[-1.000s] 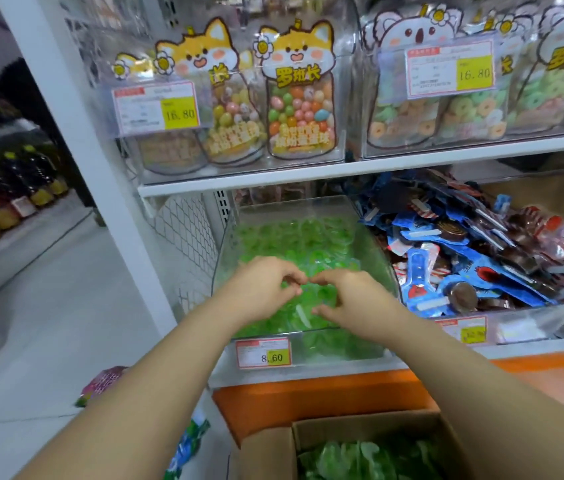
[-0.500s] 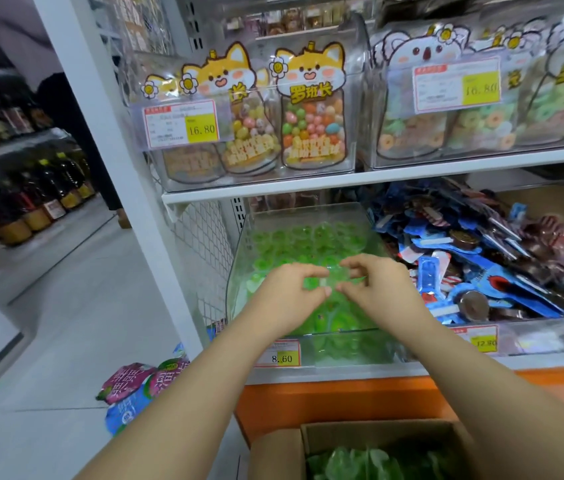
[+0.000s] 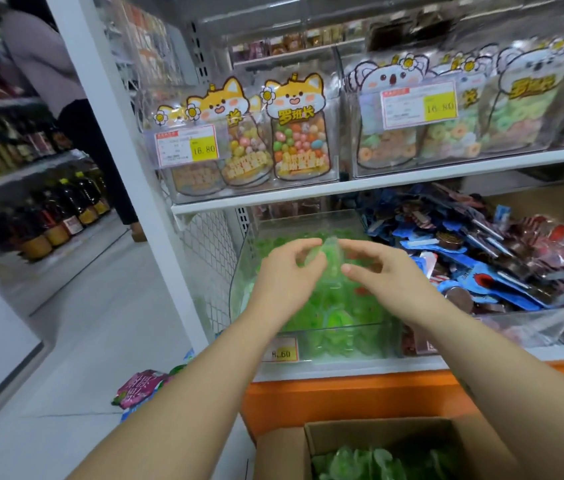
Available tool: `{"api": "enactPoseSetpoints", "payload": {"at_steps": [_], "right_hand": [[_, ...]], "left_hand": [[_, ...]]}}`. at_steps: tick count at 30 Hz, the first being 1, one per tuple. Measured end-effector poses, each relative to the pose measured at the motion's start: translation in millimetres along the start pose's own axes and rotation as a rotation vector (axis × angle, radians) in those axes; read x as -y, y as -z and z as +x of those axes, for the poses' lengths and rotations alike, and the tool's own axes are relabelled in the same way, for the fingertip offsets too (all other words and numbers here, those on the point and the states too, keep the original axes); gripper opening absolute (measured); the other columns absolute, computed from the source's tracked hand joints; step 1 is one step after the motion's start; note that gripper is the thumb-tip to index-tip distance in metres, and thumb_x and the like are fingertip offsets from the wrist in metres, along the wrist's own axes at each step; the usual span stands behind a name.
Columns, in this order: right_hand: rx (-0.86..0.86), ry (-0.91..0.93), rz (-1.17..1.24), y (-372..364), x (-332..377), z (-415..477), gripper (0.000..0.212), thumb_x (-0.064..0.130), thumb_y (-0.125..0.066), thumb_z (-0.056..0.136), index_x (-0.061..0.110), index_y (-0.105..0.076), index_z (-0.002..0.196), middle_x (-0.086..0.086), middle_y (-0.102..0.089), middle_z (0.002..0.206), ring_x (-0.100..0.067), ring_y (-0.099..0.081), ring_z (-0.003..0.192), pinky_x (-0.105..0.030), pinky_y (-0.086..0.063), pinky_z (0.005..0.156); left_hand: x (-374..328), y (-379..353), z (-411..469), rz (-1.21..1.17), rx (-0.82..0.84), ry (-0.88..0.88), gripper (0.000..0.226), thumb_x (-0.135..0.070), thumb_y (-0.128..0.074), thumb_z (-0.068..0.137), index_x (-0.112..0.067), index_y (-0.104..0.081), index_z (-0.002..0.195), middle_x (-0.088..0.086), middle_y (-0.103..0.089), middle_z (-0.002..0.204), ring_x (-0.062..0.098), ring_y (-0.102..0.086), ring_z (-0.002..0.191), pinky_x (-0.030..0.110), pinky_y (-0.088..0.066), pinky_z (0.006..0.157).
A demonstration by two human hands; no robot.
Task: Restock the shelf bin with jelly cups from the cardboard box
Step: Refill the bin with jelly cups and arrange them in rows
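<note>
A clear shelf bin (image 3: pixel 339 336) on the lower shelf holds green jelly cups (image 3: pixel 334 322). Both my hands hover over its middle. My left hand (image 3: pixel 284 275) has its fingers curled around a blurred green jelly cup (image 3: pixel 313 259). My right hand (image 3: pixel 382 275) is just to the right, thumb and fingers apart, nothing clearly gripped. A further pale green cup (image 3: pixel 331 245) shows blurred in the gap between the two hands. The cardboard box (image 3: pixel 284 452) stands open at the bottom, with more green jelly cups (image 3: pixel 367 462) inside.
A bin of blue and red snack packets (image 3: pixel 502 261) sits to the right. Candy bags (image 3: pixel 299 140) fill the shelf above. A white upright (image 3: pixel 128 161) borders the bin's left. Packets (image 3: pixel 138 389) lie on the floor. A person (image 3: pixel 66 81) stands in the aisle by bottle shelves (image 3: pixel 48 216).
My hands have risen a little over the bin and their fingertips, pressed together before, have parted. The view has tilted up and drawn closer to the shelf.
</note>
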State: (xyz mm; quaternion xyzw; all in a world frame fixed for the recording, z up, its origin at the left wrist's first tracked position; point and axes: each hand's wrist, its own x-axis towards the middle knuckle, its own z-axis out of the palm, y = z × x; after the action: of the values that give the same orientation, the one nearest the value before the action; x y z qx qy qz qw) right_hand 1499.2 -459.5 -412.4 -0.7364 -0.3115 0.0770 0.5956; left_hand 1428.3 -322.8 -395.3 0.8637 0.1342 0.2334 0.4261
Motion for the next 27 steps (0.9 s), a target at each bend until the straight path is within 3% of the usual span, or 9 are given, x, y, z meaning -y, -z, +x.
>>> {"api": "enactPoseSetpoints", "payload": {"at_steps": [3, 6, 11, 13, 15, 19, 22, 24, 27], "right_hand": [[-0.080, -0.037, 0.021, -2, -8, 12, 0.020, 0.005, -0.064, 0.086, 0.016, -0.066, 0.103, 0.004, -0.066, 0.075, -0.012, -0.061, 0.065, -0.025, -0.054, 0.064], [-0.200, -0.075, 0.037, -1, -20, 25, 0.010, 0.002, -0.063, 0.086, 0.004, -0.067, 0.094, -0.003, -0.063, 0.063, -0.017, -0.061, 0.059, -0.033, -0.054, 0.069], [-0.293, -0.038, -0.237, 7, -28, 40, 0.013, 0.010, -0.062, 0.087, 0.010, -0.072, 0.095, 0.007, -0.065, 0.069, -0.007, -0.059, 0.064, -0.009, -0.046, 0.068], [-0.298, -0.020, -0.547, 17, -28, 39, 0.017, 0.020, -0.059, 0.090, 0.021, -0.071, 0.102, 0.007, -0.071, 0.088, -0.012, -0.063, 0.084, -0.023, -0.049, 0.082], [-0.212, -0.037, -0.771, 27, -28, 33, 0.021, 0.024, -0.055, 0.092, 0.026, -0.069, 0.108, 0.005, -0.070, 0.104, -0.018, -0.063, 0.099, -0.036, -0.050, 0.085], [-0.112, -0.023, -0.840, 31, -36, 27, 0.027, 0.024, -0.051, 0.094, 0.024, -0.063, 0.119, 0.007, -0.064, 0.119, -0.016, -0.058, 0.108, -0.030, -0.046, 0.088], [-0.133, 0.006, -0.813, 30, -40, 30, 0.028, 0.023, -0.051, 0.094, 0.022, -0.063, 0.120, 0.007, -0.063, 0.121, -0.015, -0.059, 0.107, -0.029, -0.046, 0.090], [-0.148, 0.019, -0.802, 30, -43, 31, 0.027, 0.021, -0.052, 0.094, 0.021, -0.065, 0.118, 0.005, -0.064, 0.119, -0.017, -0.061, 0.104, -0.032, -0.047, 0.090], [-0.153, 0.024, -0.801, 33, -46, 31, 0.027, 0.020, -0.051, 0.094, 0.021, -0.066, 0.117, 0.006, -0.065, 0.118, -0.016, -0.061, 0.102, -0.033, -0.048, 0.089]], "left_hand": [[4, -9, 10, -0.341, 0.124, 0.212, 0.015, -0.017, -0.048, 0.097, -0.021, -0.061, 0.104, 0.003, -0.068, 0.100, 0.018, -0.070, 0.078, 0.028, -0.057, 0.069], [17, -17, 23, -0.369, 0.147, 0.285, 0.011, -0.013, -0.049, 0.097, -0.017, -0.051, 0.087, -0.001, -0.063, 0.083, 0.010, -0.068, 0.060, 0.018, -0.049, 0.052], [32, -18, 61, -0.336, 0.168, 0.312, 0.016, -0.004, -0.053, 0.094, -0.012, -0.051, 0.080, 0.005, -0.061, 0.071, 0.000, -0.061, 0.045, 0.013, -0.047, 0.044], [41, -20, 87, -0.302, 0.120, 0.338, 0.016, -0.001, -0.053, 0.093, -0.010, -0.053, 0.080, 0.004, -0.061, 0.066, 0.004, -0.060, 0.043, 0.016, -0.050, 0.048], [54, -26, 116, -0.140, 0.092, 0.351, 0.014, -0.003, -0.058, 0.091, -0.007, -0.059, 0.078, -0.005, -0.061, 0.048, 0.013, -0.060, 0.047, 0.032, -0.056, 0.068], [76, -47, 152, 0.132, 0.156, 0.410, 0.022, -0.007, -0.060, 0.089, -0.006, -0.065, 0.068, -0.006, -0.054, 0.034, 0.004, -0.054, 0.035, 0.040, -0.056, 0.083], [84, -57, 160, 0.155, 0.168, 0.427, 0.018, -0.010, -0.060, 0.091, 0.006, -0.069, 0.093, 0.006, -0.066, 0.050, -0.001, -0.048, 0.030, 0.039, -0.055, 0.085], [89, -62, 161, 0.149, 0.198, 0.421, 0.024, -0.010, -0.056, 0.094, 0.009, -0.066, 0.104, 0.020, -0.072, 0.080, -0.002, -0.046, 0.029, 0.036, -0.054, 0.084], [89, -65, 160, 0.105, 0.205, 0.439, 0.025, -0.008, -0.054, 0.095, 0.009, -0.061, 0.113, 0.027, -0.066, 0.106, -0.001, -0.047, 0.028, 0.027, -0.054, 0.061]]}}
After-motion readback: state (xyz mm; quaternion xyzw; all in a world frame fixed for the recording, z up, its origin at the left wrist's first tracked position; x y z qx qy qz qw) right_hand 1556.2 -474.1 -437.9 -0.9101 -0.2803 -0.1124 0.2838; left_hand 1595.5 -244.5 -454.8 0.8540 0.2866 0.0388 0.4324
